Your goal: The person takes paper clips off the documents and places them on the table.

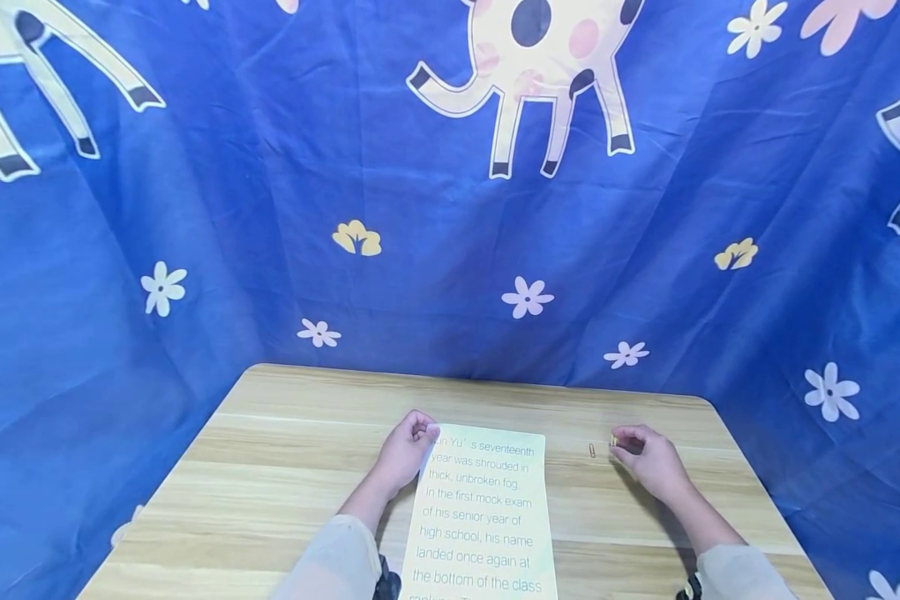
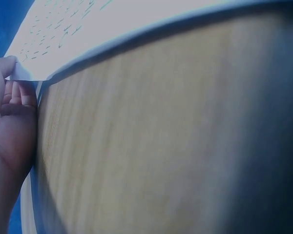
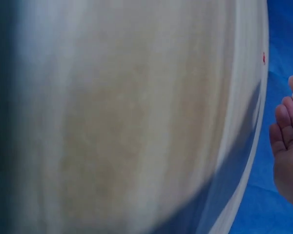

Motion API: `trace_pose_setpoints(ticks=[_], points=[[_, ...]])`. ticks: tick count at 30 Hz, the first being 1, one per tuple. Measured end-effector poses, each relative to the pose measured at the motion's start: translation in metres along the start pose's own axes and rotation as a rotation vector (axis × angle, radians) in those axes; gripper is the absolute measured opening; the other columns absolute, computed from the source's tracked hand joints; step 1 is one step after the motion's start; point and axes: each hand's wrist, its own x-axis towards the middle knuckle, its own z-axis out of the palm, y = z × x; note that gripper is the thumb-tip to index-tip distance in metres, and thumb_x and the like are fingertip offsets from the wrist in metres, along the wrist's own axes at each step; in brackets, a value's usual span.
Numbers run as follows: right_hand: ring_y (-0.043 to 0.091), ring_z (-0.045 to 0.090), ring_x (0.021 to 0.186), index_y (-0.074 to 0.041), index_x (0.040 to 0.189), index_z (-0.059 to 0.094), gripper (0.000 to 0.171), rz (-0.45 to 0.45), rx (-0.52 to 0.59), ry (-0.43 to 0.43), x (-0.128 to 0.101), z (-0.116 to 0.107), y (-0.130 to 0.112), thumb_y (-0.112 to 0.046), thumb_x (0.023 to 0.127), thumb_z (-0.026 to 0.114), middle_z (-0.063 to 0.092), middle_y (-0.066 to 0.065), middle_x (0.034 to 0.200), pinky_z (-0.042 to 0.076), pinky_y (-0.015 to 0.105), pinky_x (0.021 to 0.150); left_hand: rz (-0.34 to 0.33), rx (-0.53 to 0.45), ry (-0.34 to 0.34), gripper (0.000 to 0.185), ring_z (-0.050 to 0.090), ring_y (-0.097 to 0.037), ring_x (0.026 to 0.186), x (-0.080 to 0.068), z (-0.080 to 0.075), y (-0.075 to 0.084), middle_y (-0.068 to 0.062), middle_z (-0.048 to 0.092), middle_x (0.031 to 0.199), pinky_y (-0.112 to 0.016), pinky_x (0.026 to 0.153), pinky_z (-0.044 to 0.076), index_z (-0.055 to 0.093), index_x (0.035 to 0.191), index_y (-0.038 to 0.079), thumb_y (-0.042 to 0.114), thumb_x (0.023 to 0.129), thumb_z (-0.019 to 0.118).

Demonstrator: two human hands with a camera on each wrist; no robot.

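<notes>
A sheet of paper (image 1: 483,517) printed with large English text lies lengthwise on the table, its lower end cut off by the frame. My left hand (image 1: 407,450) pinches its top left corner between thumb and fingers; the left wrist view shows that corner of the sheet (image 2: 34,63) raised off the wood. To the right of the paper, my right hand (image 1: 651,460) pinches a small yellow object (image 1: 613,440), too small to make out its kind. Just left of those fingertips a red paper clip (image 1: 592,450) lies on the table. In the right wrist view the hand (image 3: 289,141) is partly cut off.
The light wooden table (image 1: 300,442) has rounded far corners. A blue curtain (image 1: 420,317) with cartoon animals and flowers hangs behind it and along both sides. Dark bands circle both wrists below the pale sleeves (image 1: 742,575).
</notes>
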Motion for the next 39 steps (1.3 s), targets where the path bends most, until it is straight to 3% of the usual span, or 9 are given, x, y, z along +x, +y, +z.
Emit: trace_pose_setpoints(ticks=[4,12,25,39], points=[[0.034,0.075,0.112,-0.001,0.120,0.077,0.028,-0.006,-0.022,-0.007,-0.001,0.004,0.002,-0.008,0.094,0.083,0.077,0.017,0.119,0.063,0.034,0.095,0.002,0.009,0.005,0.012,0.059,-0.016,0.087,0.000,0.001,0.000,0.001,0.061,0.097,-0.027,0.082,0.051,0.063,0.114,0.014,0.025,0.110,0.064],[0.033,0.074,0.109,-0.002,0.117,0.079,0.025,-0.025,-0.077,-0.027,0.000,0.006,0.005,-0.008,0.093,0.082,0.075,0.016,0.117,0.062,0.043,0.096,0.008,0.002,0.008,0.012,0.057,-0.016,0.085,-0.001,0.001,0.000,0.002,0.059,0.095,-0.025,0.079,0.050,0.063,0.114,0.013,0.024,0.110,0.064],[0.026,0.070,0.105,-0.005,0.112,0.081,0.022,-0.018,-0.129,-0.097,0.005,0.011,0.005,-0.010,0.091,0.084,0.070,0.011,0.115,0.058,0.039,0.094,0.006,0.006,0.017,0.012,0.058,-0.016,0.087,-0.003,0.001,0.000,0.001,0.061,0.097,-0.027,0.082,0.051,0.063,0.114,0.014,0.025,0.110,0.064],[0.030,0.071,0.109,-0.003,0.118,0.080,0.026,-0.023,-0.153,-0.121,0.005,0.011,0.003,-0.008,0.093,0.083,0.069,0.011,0.116,0.058,0.051,0.103,0.003,0.020,0.017,0.013,0.058,-0.017,0.087,-0.003,0.002,0.000,0.000,0.062,0.097,-0.029,0.083,0.050,0.063,0.114,0.015,0.027,0.110,0.064]])
